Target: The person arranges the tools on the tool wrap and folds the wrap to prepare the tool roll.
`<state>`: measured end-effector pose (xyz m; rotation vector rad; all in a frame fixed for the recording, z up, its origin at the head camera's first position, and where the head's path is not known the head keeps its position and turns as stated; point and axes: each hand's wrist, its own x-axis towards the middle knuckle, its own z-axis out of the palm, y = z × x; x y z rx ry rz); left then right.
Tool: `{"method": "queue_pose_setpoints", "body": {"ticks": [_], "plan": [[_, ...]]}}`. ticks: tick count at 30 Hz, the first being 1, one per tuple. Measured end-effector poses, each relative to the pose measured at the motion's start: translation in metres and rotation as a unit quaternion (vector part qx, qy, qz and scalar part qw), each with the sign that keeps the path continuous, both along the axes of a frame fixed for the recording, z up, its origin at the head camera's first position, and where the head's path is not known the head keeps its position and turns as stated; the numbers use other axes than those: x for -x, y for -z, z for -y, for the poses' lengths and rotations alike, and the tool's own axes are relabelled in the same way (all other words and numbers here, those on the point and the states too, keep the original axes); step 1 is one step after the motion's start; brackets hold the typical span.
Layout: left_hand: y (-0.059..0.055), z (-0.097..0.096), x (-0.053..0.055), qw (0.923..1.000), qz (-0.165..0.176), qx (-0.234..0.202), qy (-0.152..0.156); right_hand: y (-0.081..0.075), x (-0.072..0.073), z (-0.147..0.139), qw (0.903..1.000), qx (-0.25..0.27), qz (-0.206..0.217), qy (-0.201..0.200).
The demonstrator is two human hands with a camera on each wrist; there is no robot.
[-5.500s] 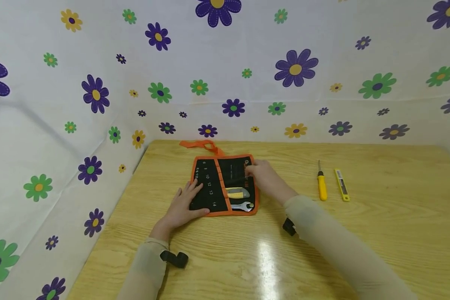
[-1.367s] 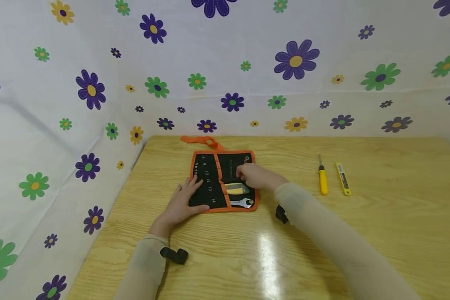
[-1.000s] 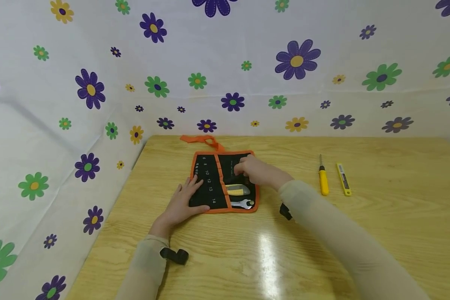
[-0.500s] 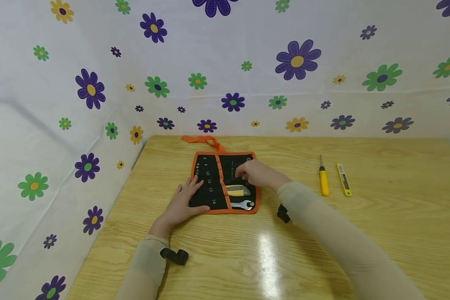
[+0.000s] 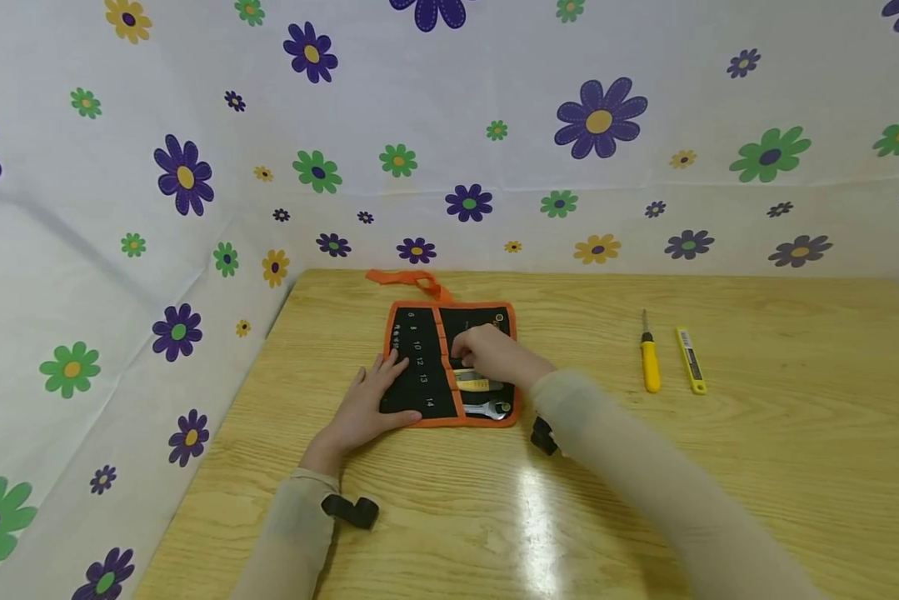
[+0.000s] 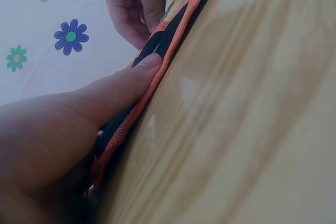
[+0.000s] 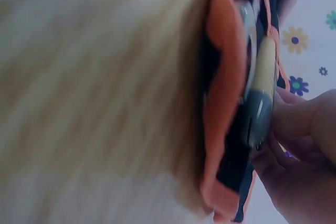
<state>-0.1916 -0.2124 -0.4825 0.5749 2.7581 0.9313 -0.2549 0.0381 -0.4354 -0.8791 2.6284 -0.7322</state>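
Observation:
An unrolled black tool pouch (image 5: 419,392) with orange edging and printed numbers lies on the table. My left hand (image 5: 370,400) rests on its left side with fingers spread; in the left wrist view its thumb (image 6: 118,85) presses the pouch by the orange edge. My right hand (image 5: 490,354), fingers curled, is at the orange pocket strip (image 5: 445,354). Whether it pinches anything is hidden. Just below, a yellow and grey utility knife (image 5: 475,382) sits in a pocket, also seen in the right wrist view. An open-ended wrench (image 5: 486,409) occupies the lowest pocket.
A screwdriver with a yellow handle (image 5: 650,367) and a slim yellow-green case (image 5: 691,360) lie on the right of the wooden table (image 5: 756,467). The pouch's orange tie (image 5: 412,279) trails behind it. Flowered cloth (image 5: 509,158) hangs at the back and left.
My right hand has moved from the pouch's upper right edge leftward and down to the pocket strip, with a last shift left in the final half second. My left hand has stayed in place.

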Motion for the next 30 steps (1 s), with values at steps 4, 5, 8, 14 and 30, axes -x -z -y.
{"method": "queue_pose_setpoints", "body": {"ticks": [4, 5, 8, 14, 30], "plan": [[0.0, 0.0, 0.0, 1.0, 0.003, -0.003, -0.003, 0.002, -0.003, 0.006, 0.9999, 0.006, -0.005, 0.015], [0.0, 0.0, -0.001, 1.0, 0.003, -0.002, -0.004, 0.002, -0.003, 0.007, 0.9998, 0.008, -0.006, 0.017], [0.0, 0.0, -0.001, 1.0, 0.003, -0.001, -0.005, 0.003, -0.002, 0.004, 0.9997, 0.02, -0.01, 0.014], [0.001, 0.0, -0.001, 1.0, -0.003, 0.001, -0.006, 0.001, -0.001, -0.016, 0.999, 0.033, -0.031, 0.001], [0.004, 0.001, -0.001, 0.9999, -0.008, -0.005, -0.004, 0.008, -0.002, -0.017, 0.9982, 0.002, -0.059, 0.009]]}}
